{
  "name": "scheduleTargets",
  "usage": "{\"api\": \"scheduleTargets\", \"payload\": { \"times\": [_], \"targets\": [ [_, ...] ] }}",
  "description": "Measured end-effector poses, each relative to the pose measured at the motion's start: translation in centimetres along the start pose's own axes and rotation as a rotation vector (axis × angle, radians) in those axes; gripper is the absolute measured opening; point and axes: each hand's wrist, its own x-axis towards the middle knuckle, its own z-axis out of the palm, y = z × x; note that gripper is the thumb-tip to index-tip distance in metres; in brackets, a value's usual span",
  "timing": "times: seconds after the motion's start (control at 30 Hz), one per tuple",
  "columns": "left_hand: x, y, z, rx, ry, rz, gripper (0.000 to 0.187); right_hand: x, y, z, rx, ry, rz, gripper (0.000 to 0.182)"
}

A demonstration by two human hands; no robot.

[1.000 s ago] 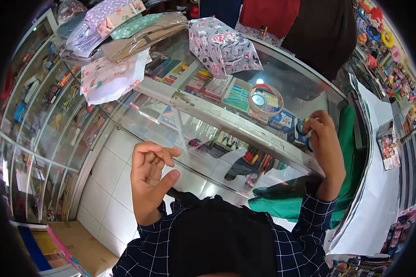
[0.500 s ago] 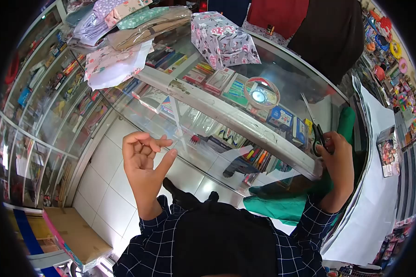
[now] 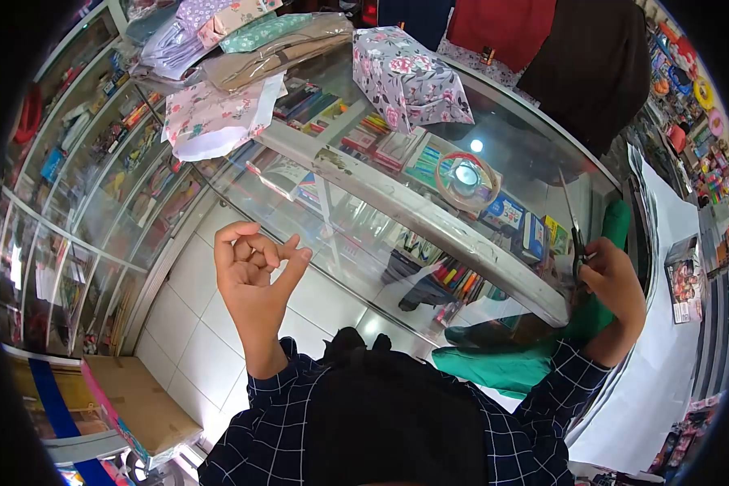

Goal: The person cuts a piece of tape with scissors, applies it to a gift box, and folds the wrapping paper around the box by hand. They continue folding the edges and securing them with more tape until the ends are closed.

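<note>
Black-handled scissors are in my right hand, with the blades pointing up over the right end of the glass counter. My left hand is raised in front of the counter, its fingers curled and the thumb and a fingertip close together. Whether anything thin is between them I cannot make out. A roll of clear tape lies on the glass. Behind it stands a box wrapped in grey and pink floral paper.
Floral paper and plastic-wrapped packets lie on the counter's left. Green cloth and large white sheets are at right. A cardboard box sits at lower left, by glass shelves.
The view has shifted slightly. My right hand with the scissors has moved a little right, and the scissors have turned more edge-on. My left thumb and fingertip have come closer together.
</note>
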Motion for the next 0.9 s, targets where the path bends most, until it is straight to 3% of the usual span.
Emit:
{"api": "scheduleTargets", "payload": {
  "times": [0.03, 0.13, 0.2, 0.27, 0.33, 0.4, 0.53, 0.67, 0.9],
  "targets": [
    [0.2, 0.0, 0.0, -0.002, -0.008, -0.001, 0.053, -0.6, -0.3, 0.3, -0.006, 0.038, -0.141, 0.030],
    [1.0, -0.1, 0.0, -0.023, -0.029, -0.015, 0.054, -3.0, -4.4, 2.7, 0.547, -0.070, 0.005, 0.033],
    [1.7, -0.1, -0.1, -0.042, -0.033, -0.025, 0.054, -4.8, -4.8, 6.0, 0.614, -0.156, -0.071, 0.042],
    [2.0, -0.3, -0.3, -0.049, -0.033, -0.041, 0.054, -4.9, -5.2, 9.0, 0.639, -0.494, -0.405, 0.055],
    [2.3, -0.2, -0.4, -0.064, -0.031, -0.058, 0.054, -4.5, -6.0, 11.8, 0.719, -0.823, -0.496, 0.066],
    [2.5, -0.2, -0.4, -0.075, -0.035, -0.068, 0.054, -4.0, -5.9, 15.1, 0.717, -0.981, -0.569, 0.063],
    [2.6, -0.5, -0.6, -0.079, -0.044, -0.080, 0.053, -3.5, -7.9, 16.8, 0.748, -0.978, -0.397, 0.057],
    [2.8, -0.4, -0.4, -0.039, -0.041, -0.092, 0.053, -3.2, -8.5, 17.4, 0.886, -0.816, -0.300, 0.043],
    [2.7, -1.0, -0.6, -0.085, -0.040, -0.070, 0.053, -3.8, -8.4, 17.7, 1.001, -0.723, -0.265, 0.033]
  ]
}}
